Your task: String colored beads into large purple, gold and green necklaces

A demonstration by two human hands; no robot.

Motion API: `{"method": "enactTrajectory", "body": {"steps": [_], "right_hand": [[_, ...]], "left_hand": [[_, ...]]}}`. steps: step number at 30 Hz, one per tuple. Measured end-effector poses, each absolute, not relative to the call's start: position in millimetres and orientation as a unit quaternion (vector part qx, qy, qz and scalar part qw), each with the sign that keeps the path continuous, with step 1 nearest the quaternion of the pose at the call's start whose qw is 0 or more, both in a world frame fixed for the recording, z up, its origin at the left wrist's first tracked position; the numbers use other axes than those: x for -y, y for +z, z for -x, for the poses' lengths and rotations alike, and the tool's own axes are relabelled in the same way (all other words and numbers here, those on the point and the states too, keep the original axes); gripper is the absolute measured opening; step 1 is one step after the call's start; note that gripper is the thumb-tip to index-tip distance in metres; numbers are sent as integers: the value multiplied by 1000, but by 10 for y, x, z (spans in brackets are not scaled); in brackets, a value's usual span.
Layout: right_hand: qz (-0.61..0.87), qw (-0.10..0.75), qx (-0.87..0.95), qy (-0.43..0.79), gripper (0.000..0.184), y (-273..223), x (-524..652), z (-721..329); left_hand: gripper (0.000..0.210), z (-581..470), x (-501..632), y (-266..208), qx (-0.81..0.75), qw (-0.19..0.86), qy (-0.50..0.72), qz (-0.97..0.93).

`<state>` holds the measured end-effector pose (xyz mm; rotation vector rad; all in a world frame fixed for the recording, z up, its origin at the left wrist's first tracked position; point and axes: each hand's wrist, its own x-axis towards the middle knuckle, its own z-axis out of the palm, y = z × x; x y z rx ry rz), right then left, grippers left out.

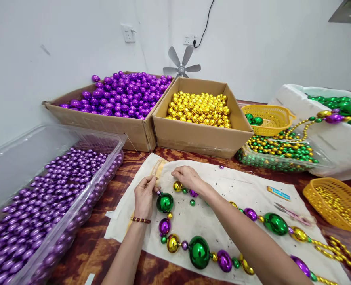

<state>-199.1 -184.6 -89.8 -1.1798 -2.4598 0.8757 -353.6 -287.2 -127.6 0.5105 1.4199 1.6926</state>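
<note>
My left hand (pixel 145 196), wearing a beaded bracelet (pixel 140 220), is closed in a pinch just above a small purple bead at one end of a bead string. Whatever its fingertips hold is too small to make out. Fingers pressed together, my right hand (pixel 187 177) hovers a little to the right, above a gold ball (pixel 177 186); its grip is also unclear. The bead string curves below both hands, with a green ball (pixel 165 202), a purple ball (pixel 164 226) and a large green ball (pixel 199 252). A loose small green bead (pixel 192 202) lies inside the curve.
White cloth (pixel 237 178) covers the patterned table. Scissors (pixel 294 213) and a blue-labelled packet (pixel 278 193) lie right. Around stand a clear tub of purple beads (pixel 59 194), boxes of purple balls (pixel 128 95) and gold balls (pixel 199 109), and yellow baskets (pixel 336 186).
</note>
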Motion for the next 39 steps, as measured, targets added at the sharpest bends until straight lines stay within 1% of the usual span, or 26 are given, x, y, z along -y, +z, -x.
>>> {"method": "enactTrajectory", "body": {"steps": [3,8,9,11,13,15,19,21,23,26,30,32,33,35,37,38,39], "right_hand": [[379,177,844,336,31,-767,1870,2021],[248,268,761,536,21,-610,2022,2157],[247,281,744,554,20,-604,2059,2179],[271,313,725,550,18,-596,2128,2204],[305,346,738,493,19,-567,2180,2203],[333,362,776,394,19,-498,2211,2184],[371,347,845,166,24,-295,2219,2137],[374,339,859,91,27,-216,2208,2119],[371,332,866,44,29,-170,2191,2102],[372,320,871,6,30,-148,2157,2079],[375,332,865,6,27,-147,2127,2094],[386,370,842,80,24,-150,2143,2138],[385,392,821,157,23,-152,2161,2165],[352,420,746,378,23,-154,2207,2216],[288,394,647,586,21,-138,2256,2237],[262,370,606,654,20,-117,2276,2231],[248,348,577,696,19,-83,2292,2215]], "left_hand": [[24,3495,2933,-1121,-541,453,673,-222],[19,3419,2937,-879,-469,534,663,-236],[18,3407,2933,-846,-451,550,663,-233],[17,3390,2934,-794,-423,577,660,-229],[16,3384,2955,-756,-409,597,648,-239],[17,3385,2997,-727,-415,602,629,-264],[15,3388,3109,-679,-456,583,594,-316],[14,3384,3157,-652,-463,577,588,-328],[17,3382,3192,-618,-469,569,585,-336],[25,3387,3222,-545,-489,566,565,-347],[29,3396,3259,-421,-498,580,546,-343],[27,3389,3280,-381,-496,584,552,-331],[26,3382,3290,-374,-496,584,555,-325],[25,3363,3307,-388,-500,581,555,-322],[25,3341,3325,-420,-504,576,552,-331],[25,3331,3337,-432,-505,573,549,-338],[25,3322,3351,-435,-507,570,546,-346]]}}
